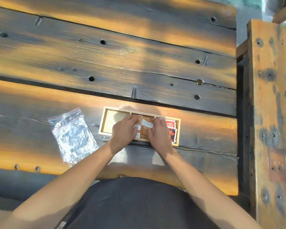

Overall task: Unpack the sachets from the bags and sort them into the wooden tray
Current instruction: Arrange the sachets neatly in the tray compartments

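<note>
Two bare forearms reach out from a dark-clothed torso over the plank desk [155,66]. The left hand [123,131] and the right hand [160,135] both lie on the wooden tray [106,119], fingers curled down onto the brown sachets [145,128] in its middle compartment. Each grip is pressed onto those sachets, though whether the fingers pinch one or merely rest on top cannot be told. The right compartment holds red sachets [171,128], partly hidden by the right hand. The left compartment shows bare wood. Left of the tray, apart from it, two clear zip bags [73,134] lie flat and overlapping on the desk, crinkled and shiny. To the right, past the desk's edge, stands a wooden beam [271,96] with dark bolt marks.
</note>
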### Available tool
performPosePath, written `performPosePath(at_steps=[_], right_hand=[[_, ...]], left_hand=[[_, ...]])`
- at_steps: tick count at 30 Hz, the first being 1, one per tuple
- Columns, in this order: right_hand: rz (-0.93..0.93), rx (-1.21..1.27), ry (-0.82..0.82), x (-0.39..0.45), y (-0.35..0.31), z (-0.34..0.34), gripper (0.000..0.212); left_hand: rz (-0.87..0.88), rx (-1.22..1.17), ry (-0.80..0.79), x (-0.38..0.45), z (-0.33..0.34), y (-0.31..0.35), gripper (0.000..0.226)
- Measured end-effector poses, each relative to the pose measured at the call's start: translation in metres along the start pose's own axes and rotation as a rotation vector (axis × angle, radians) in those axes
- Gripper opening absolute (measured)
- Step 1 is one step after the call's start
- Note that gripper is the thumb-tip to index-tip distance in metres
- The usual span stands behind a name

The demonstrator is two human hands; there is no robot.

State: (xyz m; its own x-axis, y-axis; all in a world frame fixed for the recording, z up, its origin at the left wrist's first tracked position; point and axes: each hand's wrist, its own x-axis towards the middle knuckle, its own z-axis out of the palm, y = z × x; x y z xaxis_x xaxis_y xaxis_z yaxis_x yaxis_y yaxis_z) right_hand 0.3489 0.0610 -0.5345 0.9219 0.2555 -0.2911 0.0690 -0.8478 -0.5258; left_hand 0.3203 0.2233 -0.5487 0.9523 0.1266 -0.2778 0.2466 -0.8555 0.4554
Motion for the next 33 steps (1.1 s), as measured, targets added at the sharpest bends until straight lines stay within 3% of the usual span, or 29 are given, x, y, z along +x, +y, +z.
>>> performPosePath(at_steps=[4,14,19,25,33], right_hand=[[-0.072,-0.105,-0.048,-0.002,0.004,0.000,0.038],[-0.115,-0.286,-0.088,0.001,0.007,-0.003,0.027],[-0.084,-0.287,-0.097,0.001,0.003,-0.002,0.022],[-0.131,-0.228,-0.105,0.002,0.011,-0.011,0.037],[-0.142,-0.166,-0.065,0.008,0.011,-0.046,0.035]], left_hand=[[0.074,0.019,-0.036,-0.002,-0.002,-0.003,0.034],[0.184,0.130,-0.095,0.001,-0.008,-0.008,0.035],[0.192,0.194,-0.103,0.002,-0.011,-0.003,0.034],[0.172,0.174,-0.108,-0.001,-0.015,-0.003,0.039],[0.160,0.062,0.021,-0.018,-0.027,-0.014,0.042]])
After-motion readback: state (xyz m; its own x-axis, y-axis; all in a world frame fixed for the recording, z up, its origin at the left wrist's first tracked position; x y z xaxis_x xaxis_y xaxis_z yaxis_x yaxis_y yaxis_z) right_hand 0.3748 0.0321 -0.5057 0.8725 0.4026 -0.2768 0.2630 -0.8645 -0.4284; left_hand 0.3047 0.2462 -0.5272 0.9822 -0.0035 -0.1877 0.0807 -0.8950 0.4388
